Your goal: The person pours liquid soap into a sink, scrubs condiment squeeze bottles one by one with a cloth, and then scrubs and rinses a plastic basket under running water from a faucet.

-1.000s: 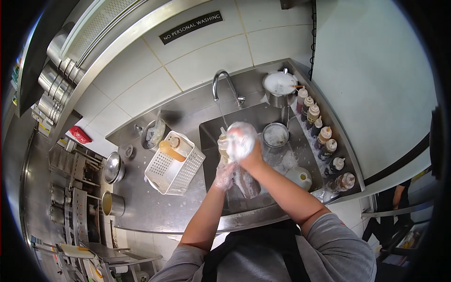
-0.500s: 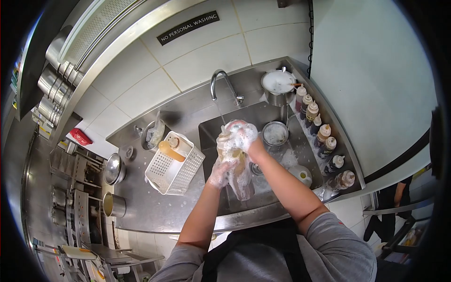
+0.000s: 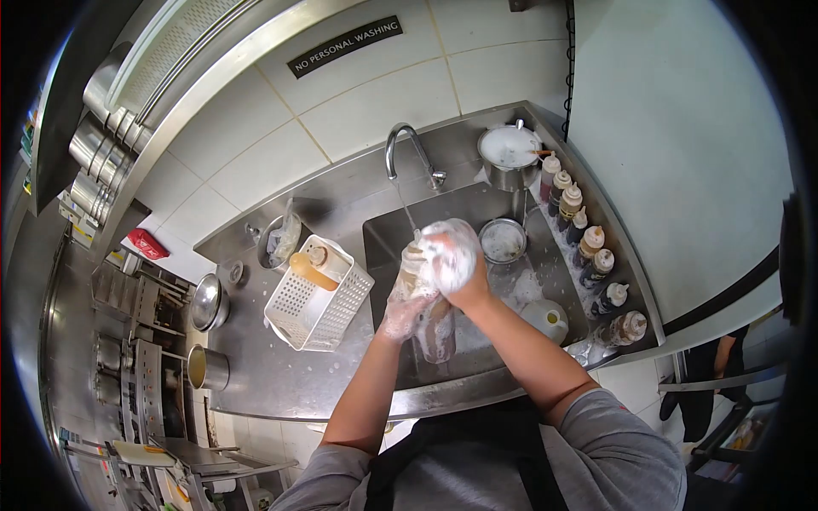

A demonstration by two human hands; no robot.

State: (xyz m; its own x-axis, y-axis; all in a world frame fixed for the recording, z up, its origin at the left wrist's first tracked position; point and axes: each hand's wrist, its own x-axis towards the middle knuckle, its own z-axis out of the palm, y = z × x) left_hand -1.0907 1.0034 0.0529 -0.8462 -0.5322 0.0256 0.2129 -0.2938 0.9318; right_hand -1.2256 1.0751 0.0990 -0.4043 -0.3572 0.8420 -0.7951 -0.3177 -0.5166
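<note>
Bottle: foamy squeeze bottle [image 3: 437, 334], tilted over the sink [image 3: 377, 244], in your hands, lower end toward the front wall.
Left hand [image 3: 406, 308]: fingers wrapped round the bottle's body, gripping.
Right hand [image 3: 458, 266]: at the bottle's upper part, buried in foam and blurred; can't tell if your fingers grip or lie open.
Technique: suds look slick, so hold firm with the left; rub evenly, nozzle end included, squeezing little.
Water: stream [image 3: 407, 207] from the faucet [image 3: 392, 157] drops by the bottle's top; angle into it when rinsing suits.
Right edge: tight; steel container [image 3: 502, 241] and white jug [image 3: 545, 321] near your forearm, bottle row [image 3: 594, 267] beyond.
Left edge: basin wall, then white basket [image 3: 294, 312] on the counter.
Room: some open basin behind your hands, right of the stream; use short strokes.
</note>
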